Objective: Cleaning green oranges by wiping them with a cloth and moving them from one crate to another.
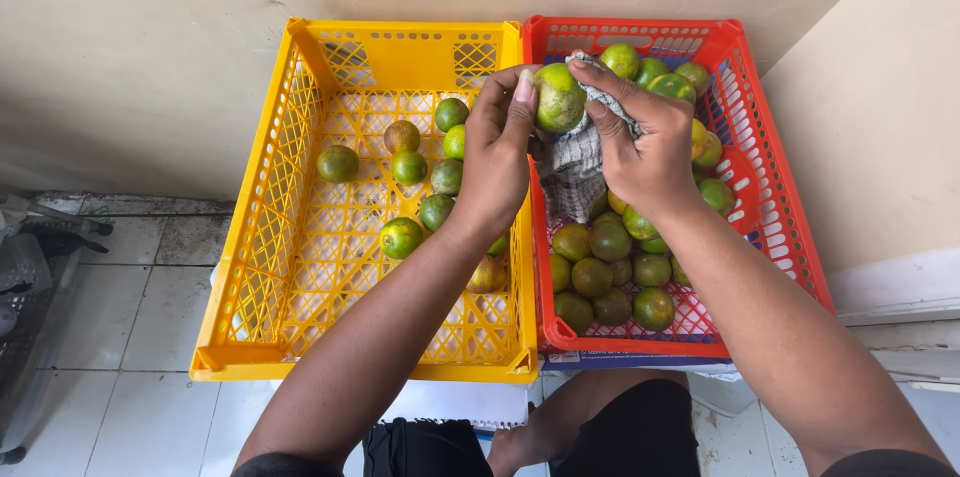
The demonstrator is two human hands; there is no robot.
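Observation:
My left hand (497, 152) holds a green-yellow citrus fruit (558, 97) above the seam between two crates. My right hand (640, 142) presses a checked grey-white cloth (573, 172) against that fruit. Below on the left stands a yellow plastic crate (250, 237) with several green and brownish fruits (408, 167) scattered on its lattice floor. On the right a red plastic crate (775, 197) is filled with many more green fruits (610, 272).
Both crates sit against a beige wall (150, 57). A white tiled floor (130, 337) lies to the left, with dark grey items (30, 267) at the far left edge. My knees and dark shorts (620, 432) show at the bottom.

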